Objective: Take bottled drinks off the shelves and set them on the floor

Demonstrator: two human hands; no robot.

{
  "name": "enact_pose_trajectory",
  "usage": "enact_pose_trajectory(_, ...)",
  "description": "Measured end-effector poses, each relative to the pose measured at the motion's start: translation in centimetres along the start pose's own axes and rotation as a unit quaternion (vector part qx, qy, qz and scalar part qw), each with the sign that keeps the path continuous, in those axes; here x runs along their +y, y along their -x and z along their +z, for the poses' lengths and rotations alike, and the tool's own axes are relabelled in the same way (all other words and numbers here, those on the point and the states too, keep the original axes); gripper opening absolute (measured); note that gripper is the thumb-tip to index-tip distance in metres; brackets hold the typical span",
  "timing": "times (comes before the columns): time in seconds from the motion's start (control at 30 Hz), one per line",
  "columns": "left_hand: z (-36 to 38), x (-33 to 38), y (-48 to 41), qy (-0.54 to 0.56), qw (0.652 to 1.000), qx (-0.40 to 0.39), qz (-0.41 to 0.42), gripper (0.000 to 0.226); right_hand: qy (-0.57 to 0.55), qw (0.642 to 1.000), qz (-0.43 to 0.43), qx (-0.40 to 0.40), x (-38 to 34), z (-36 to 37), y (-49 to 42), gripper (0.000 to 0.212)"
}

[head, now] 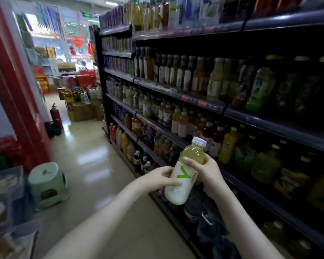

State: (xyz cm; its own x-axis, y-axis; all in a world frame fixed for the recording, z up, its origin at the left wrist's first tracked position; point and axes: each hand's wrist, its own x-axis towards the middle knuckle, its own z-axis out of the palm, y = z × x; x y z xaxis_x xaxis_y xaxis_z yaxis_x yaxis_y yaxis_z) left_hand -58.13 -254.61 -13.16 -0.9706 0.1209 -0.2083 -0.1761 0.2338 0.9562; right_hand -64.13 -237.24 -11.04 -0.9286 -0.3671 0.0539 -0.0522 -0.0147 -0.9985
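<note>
Tall shelves (269,126) packed with drinks, shiny floor (94,146) alongside them, a green stool (47,184) standing well out from them. Just in front of the lower shelves the bottle (183,177) is held up, tilted, clear of the floor. The left hand (157,179) curls its fingers round the label, and the right hand (208,171) wraps its upper part.

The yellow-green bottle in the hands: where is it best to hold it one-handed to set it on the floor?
Probably the upper body of the bottle, below the white cap, taken from its right side, where the right hand wraps it. It is round there, and the bottle leans cap-up, so the base is free to meet the floor.
</note>
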Motion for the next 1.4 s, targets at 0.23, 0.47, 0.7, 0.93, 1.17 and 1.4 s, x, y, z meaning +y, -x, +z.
enact_pose_trajectory(0.23, -11.6, -1.5, -6.3, 0.021, 0.998, 0.057, 0.031, 0.047, -0.004, 0.999, -0.018, -0.033, 0.2, 7.1, -11.7, 0.038)
enact_pose_trajectory(0.47, -23.8, -5.0, -17.8, 0.007, 0.997, 0.060, 0.053, 0.050, 0.015, 0.996, 0.009, -0.086, 4.7, 12.1, -28.0, 0.067)
enact_pose_trajectory(0.7, -38.1, -7.3, -27.8, -0.052, 0.996, 0.065, 0.022, 0.061, 0.041, 0.991, 0.057, -0.116, 6.7, 19.9, -42.6, 0.056)
enact_pose_trajectory(0.93, -50.0, -7.9, -38.0, -0.143, 0.989, -0.031, 0.030, 0.067, 0.025, 0.995, 0.088, 0.035, 8.7, 26.2, -52.9, 0.042)
enact_pose_trajectory(1.17, -52.6, -7.3, -45.6, -0.216, 0.953, -0.206, 0.052, 0.073, -0.025, 0.964, 0.110, 0.240, 9.0, 27.9, -54.9, 0.032)
enact_pose_trajectory(1.4, -49.2, -5.8, -49.5, -0.233, 0.922, -0.298, 0.086, 0.070, -0.020, 0.936, 0.111, 0.334, 9.4, 24.5, -53.7, 0.043)
